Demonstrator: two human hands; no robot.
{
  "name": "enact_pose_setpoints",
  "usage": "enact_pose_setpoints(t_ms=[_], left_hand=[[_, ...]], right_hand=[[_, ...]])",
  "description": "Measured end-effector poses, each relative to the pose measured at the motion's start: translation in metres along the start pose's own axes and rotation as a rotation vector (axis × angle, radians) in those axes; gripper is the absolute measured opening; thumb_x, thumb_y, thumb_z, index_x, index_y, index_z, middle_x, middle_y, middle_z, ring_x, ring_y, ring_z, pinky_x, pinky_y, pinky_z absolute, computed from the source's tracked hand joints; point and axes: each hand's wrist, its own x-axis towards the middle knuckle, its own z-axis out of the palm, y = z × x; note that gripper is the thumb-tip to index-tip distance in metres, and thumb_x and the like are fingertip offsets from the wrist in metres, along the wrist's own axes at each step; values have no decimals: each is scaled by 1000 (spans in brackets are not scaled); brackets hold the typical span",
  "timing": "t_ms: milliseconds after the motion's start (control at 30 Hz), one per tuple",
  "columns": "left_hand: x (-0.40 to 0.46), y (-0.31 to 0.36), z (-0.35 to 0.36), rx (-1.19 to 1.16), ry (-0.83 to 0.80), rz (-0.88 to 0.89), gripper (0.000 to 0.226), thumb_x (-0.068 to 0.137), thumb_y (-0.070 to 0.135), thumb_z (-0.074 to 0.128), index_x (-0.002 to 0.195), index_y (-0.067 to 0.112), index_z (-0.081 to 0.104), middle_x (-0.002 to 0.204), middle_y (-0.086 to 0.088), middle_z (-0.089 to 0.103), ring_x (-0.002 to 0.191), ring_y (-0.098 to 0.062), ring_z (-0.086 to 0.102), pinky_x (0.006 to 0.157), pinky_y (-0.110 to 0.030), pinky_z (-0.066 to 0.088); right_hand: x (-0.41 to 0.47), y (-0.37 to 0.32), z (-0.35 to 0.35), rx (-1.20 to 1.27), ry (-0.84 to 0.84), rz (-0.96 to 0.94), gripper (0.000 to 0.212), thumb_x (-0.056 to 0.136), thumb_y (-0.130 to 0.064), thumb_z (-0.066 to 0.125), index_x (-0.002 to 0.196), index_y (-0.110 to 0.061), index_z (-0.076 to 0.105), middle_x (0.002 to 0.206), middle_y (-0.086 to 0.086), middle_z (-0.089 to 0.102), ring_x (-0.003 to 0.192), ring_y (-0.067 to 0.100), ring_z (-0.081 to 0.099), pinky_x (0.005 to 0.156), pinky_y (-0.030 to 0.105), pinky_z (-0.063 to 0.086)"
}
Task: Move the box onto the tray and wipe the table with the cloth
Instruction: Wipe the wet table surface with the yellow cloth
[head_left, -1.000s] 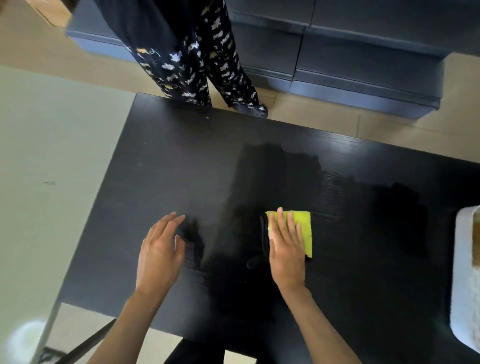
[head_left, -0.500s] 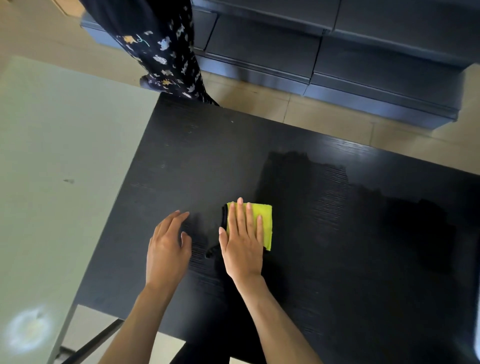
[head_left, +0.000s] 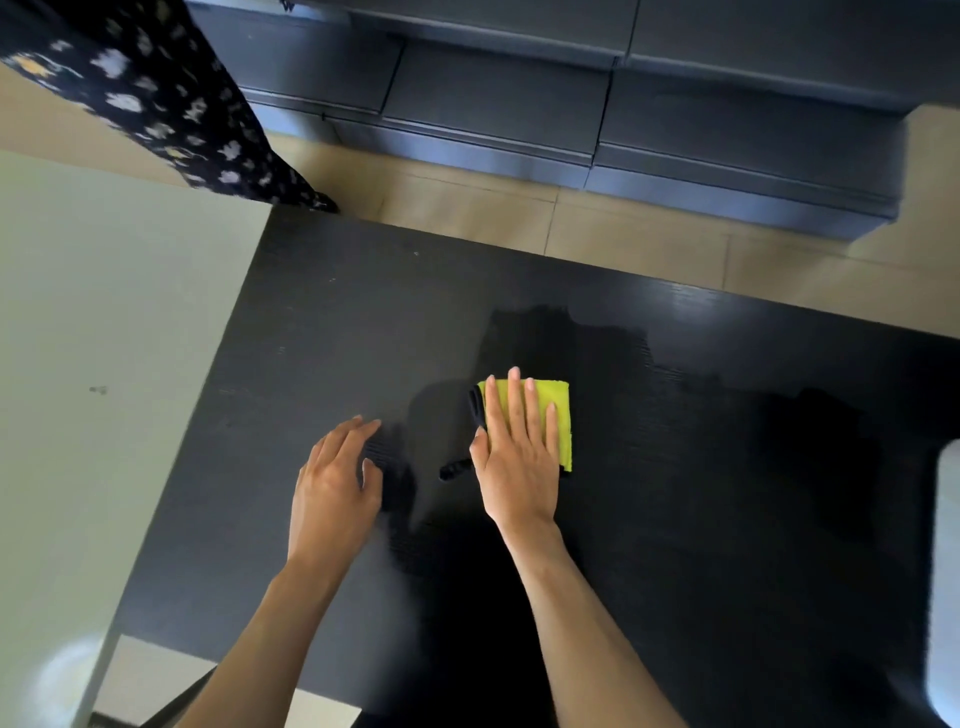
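Observation:
A folded yellow-green cloth (head_left: 556, 410) lies near the middle of the black table (head_left: 363, 322). My right hand (head_left: 517, 467) presses flat on it with the fingers stretched forward, covering its left half. A black trim or strap shows at the cloth's left edge. My left hand (head_left: 332, 488) rests open on the bare table to the left of the cloth, holding nothing. A sliver of the white tray (head_left: 945, 571) shows at the right edge of the view. The box is out of view.
A pale green surface (head_left: 104, 364) adjoins the table on the left. A person's leg in dark patterned trousers (head_left: 156, 104) stands beyond the table's far left corner. Dark grey cabinets (head_left: 571, 104) line the tan floor behind the table.
My right hand slid the cloth leftward toward my left hand, then slightly back to the right. The standing person stepped left. The view shifted and only the tray's edge shows.

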Motion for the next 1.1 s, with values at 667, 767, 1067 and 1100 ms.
enact_pose_setpoints(t_ms=[667, 767, 1067, 1100], left_hand=[[-42, 200, 122, -6, -61, 159, 48, 88, 1, 60, 133, 17, 62, 143, -1, 59, 129, -24, 54, 107, -43, 47], [-48, 221, 131, 0, -64, 174, 49, 88, 0, 61, 133, 17, 63, 143, -1, 59, 130, -23, 53, 107, -41, 46], [-53, 247, 145, 21, -95, 164, 48, 90, 1, 60, 135, 18, 62, 144, 0, 58, 130, -21, 53, 105, -43, 49], [-53, 248, 146, 25, -96, 166, 48, 89, 1, 60, 135, 18, 62, 144, 0, 58, 130, -22, 54, 106, -43, 49]], right_hand=[[-88, 294, -79, -110, -26, 305, 82, 101, -59, 34, 167, -24, 1, 175, 10, -5, 162, 28, -6, 129, 61, 9], [-99, 324, -84, -118, -1, 346, 78, 103, -48, 33, 166, -14, 2, 175, 14, -3, 162, 29, -4, 129, 58, 13], [-95, 370, -92, -80, 54, 392, 72, 105, -39, 29, 166, -8, 5, 175, 15, 0, 162, 30, 0, 130, 54, 13], [-88, 372, -93, -70, 61, 395, 72, 105, -39, 28, 166, -8, 5, 175, 15, 0, 162, 30, 1, 130, 54, 13]])
